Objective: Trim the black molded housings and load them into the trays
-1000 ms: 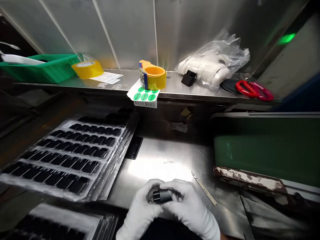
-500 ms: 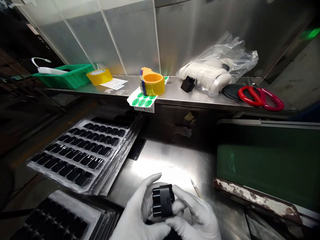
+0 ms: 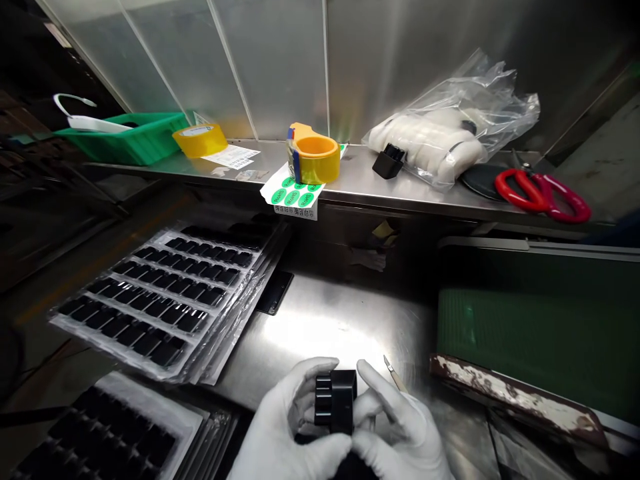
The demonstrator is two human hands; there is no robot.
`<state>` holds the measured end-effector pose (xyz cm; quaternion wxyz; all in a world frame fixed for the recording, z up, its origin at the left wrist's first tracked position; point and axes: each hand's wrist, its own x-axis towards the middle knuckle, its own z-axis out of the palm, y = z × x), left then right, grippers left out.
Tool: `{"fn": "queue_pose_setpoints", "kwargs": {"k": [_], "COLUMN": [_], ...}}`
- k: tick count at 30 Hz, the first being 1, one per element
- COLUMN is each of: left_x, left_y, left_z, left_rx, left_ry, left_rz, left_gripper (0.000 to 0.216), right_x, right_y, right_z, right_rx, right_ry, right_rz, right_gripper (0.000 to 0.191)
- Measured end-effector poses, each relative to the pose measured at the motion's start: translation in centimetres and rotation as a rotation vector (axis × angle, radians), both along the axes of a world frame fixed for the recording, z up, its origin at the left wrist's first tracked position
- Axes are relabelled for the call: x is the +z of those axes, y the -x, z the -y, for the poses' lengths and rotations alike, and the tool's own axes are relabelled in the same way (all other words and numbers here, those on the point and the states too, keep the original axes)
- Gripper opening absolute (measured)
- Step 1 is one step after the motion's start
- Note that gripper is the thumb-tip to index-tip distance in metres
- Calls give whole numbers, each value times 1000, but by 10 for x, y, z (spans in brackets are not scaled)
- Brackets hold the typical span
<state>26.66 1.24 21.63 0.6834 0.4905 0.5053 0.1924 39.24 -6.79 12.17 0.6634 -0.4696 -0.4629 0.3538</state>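
Above the metal worktop, a small black ribbed plastic housing [image 3: 343, 401] sits between my two white-gloved hands. My left hand [image 3: 290, 427] is wrapped round its left side, with the thumb along the bottom. On the other side my right hand [image 3: 400, 427] has bent fingers and a thumb against the part's right edge, while its index fingertip stands slightly off the upper corner. Beyond my right hand lies a craft knife [image 3: 394, 372] with a thin blade, partly hidden by the glove. Dark material below the housing is too hidden to name.
Stacked trays of black parts [image 3: 150, 293] stand left, with another stack [image 3: 100, 433] nearer. A green ribbed conveyor belt [image 3: 540, 333] is at right. The shelf holds a green basket [image 3: 135, 143], tape dispenser [image 3: 315, 157], RoHS labels [image 3: 287, 193], bagged white material [image 3: 430, 143] and red scissors [image 3: 540, 193].
The housing has turned in my hands, so a smoother face shows. My right index finger has lifted from its upper edge. Both hands have shifted slightly right in the view.
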Motion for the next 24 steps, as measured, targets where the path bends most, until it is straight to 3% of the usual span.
{"fn": "queue_pose_setpoints", "kwargs": {"k": [6, 10, 12, 16, 19, 22, 24], "left_x": [-6, -25, -37, -52, -56, -67, -81], "left_y": [11, 34, 43, 41, 34, 37, 46], "left_z": [-5, -10, -13, -14, -9, -1, 0], "left_rx": [-35, -110, -106, -52, -29, 10, 28], "left_ry": [-93, -351, -425, -154, 7, 105, 173], "left_rz": [76, 52, 29, 104, 270, 470, 491], "left_gripper": [38, 27, 30, 62, 82, 75, 76], "right_x": [16, 23, 22, 15, 12, 4, -14], "right_y": [17, 18, 22, 35, 48, 59, 61], "right_z": [-3, -12, -16, -16, -13, -6, 7], "right_rx": [-42, 141, 139, -42, -162, -26, 101], "right_ry": [419, 464, 508, 614, 527, 405, 375], "right_rz": [-539, -744, -786, -704, -511, -486, -551], "right_gripper": [62, 47, 42, 39, 28, 20, 25]}}
